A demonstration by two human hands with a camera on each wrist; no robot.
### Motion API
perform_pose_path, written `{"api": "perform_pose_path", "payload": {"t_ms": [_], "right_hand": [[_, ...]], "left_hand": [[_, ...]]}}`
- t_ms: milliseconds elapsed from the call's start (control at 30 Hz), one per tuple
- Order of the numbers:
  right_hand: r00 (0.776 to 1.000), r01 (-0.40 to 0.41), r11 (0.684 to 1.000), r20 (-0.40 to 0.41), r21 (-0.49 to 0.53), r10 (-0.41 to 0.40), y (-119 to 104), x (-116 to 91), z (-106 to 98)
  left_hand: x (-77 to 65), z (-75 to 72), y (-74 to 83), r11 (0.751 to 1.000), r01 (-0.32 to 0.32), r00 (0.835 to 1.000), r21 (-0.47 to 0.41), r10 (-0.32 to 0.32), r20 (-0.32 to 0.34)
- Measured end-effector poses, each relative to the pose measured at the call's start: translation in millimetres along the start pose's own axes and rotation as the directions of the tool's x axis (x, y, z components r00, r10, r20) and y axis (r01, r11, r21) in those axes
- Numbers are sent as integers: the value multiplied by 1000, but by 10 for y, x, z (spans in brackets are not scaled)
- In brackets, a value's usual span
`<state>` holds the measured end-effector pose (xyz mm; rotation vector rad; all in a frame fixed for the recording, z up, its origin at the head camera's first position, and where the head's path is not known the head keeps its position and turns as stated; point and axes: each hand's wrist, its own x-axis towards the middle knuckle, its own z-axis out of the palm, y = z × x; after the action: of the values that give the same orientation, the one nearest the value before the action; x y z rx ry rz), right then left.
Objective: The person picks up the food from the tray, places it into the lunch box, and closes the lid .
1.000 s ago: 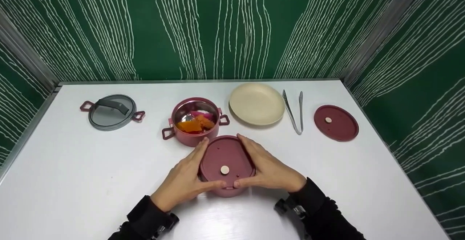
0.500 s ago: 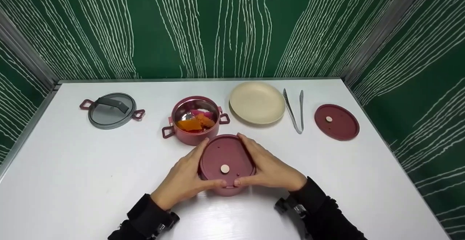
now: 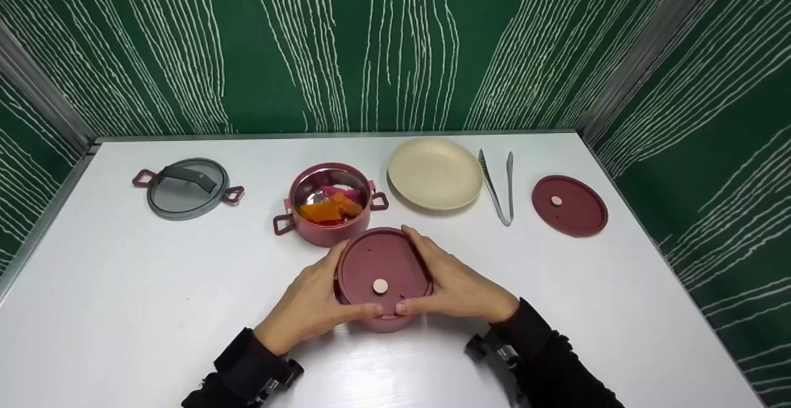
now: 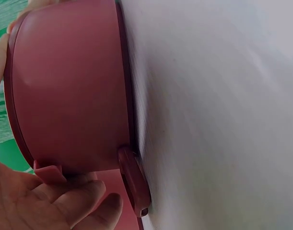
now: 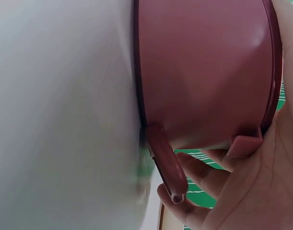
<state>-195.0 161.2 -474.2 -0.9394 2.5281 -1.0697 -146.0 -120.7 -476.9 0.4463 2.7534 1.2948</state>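
A dusky-pink round pot (image 4: 69, 91) stands on the white table with its lid (image 3: 384, 263) on; the lid has a pale knob (image 3: 380, 286). My left hand (image 3: 315, 300) holds the pot from the left, my right hand (image 3: 460, 287) from the right. Both thumbs lie on the lid's near edge, and the other fingers reach along the sides. Low on the pot a side handle shows in each wrist view: one handle (image 4: 134, 184) on the left, another handle (image 5: 168, 165) on the right. Small side tabs near the rim, such as this tab (image 5: 244, 144), sit beside the palms.
Just behind stands an uncovered pink pot (image 3: 330, 235) with orange, pink and red pieces (image 3: 337, 205) inside. Farther back lie a grey lid with two handles (image 3: 185, 195), a cream plate (image 3: 434, 174), metal tongs (image 3: 494, 191) and a maroon lid (image 3: 571, 210). Green walls border the table.
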Motion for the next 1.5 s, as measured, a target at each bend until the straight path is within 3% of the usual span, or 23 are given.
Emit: {"api": "perform_pose_path", "payload": {"t_ms": [867, 1500], "right_hand": [[1000, 8, 1000, 15, 22, -8, 4, -2, -9], [1000, 12, 1000, 21, 23, -12, 3, -41, -65]], "left_hand": [[-26, 12, 10, 998, 34, 999, 52, -34, -3], [-73, -15, 2, 995, 24, 1000, 94, -26, 13]]}}
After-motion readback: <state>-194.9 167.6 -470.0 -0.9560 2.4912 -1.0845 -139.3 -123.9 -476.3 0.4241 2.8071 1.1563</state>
